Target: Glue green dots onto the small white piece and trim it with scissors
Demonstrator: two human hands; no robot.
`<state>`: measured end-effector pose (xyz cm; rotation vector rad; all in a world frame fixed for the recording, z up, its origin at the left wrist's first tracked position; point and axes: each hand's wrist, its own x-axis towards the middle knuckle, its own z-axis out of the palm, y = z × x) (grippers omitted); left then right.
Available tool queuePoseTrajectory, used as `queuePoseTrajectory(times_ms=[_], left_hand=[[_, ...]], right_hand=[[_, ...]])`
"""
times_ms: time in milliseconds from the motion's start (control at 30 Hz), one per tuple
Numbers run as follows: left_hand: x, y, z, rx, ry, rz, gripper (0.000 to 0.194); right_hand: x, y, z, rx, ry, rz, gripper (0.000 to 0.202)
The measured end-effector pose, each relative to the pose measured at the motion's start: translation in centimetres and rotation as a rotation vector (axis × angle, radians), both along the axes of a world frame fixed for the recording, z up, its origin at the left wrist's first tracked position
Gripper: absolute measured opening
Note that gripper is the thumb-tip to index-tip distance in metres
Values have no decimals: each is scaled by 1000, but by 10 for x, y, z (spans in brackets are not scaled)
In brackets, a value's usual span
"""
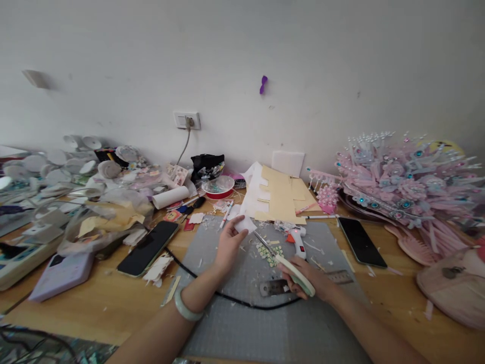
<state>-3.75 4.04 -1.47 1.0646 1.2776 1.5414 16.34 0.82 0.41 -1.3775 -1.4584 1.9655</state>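
Scissors (290, 267) with pale handles are sitting in the right hand (310, 274), its fingers wrapping around the grips above the right half of a grey cutting mat (235, 333). The blades are pointing at a small white paper piece (249, 224) — whether they are touching it, I cannot tell. The left hand (229, 243) is pinching that paper between thumb and fingers near the mat's far edge, and a pale green bangle (188, 307) is circling the wrist.

A steel ruler (271, 288) is lying partly beneath the right hand, its marks proving too small to read. Green-and-white pieces (271, 254) are clustering beside the blades, and a white glue gun (299, 233) is resting toward the mat's far right corner, showing a red light. A black cable (246, 304) is crossing the mat's left edge. Cream cardstock (280, 192) is lying toward the far edge of the wooden bench (109, 308) — one dark-screened smartphone (147, 247) is lying beyond the mat's left edge, another smartphone (361, 242) beyond its right.
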Motion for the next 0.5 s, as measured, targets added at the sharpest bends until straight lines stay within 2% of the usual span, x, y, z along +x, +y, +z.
queuePoseTrajectory(times_ms=[233,500], left_hand=[[2,-2,2,12,-29,-32,46],[3,-3,8,-20,-7,-35,45]], right_hand=[[1,1,0,-12,41,35,35],[-1,3,-5,9,-26,34,36]])
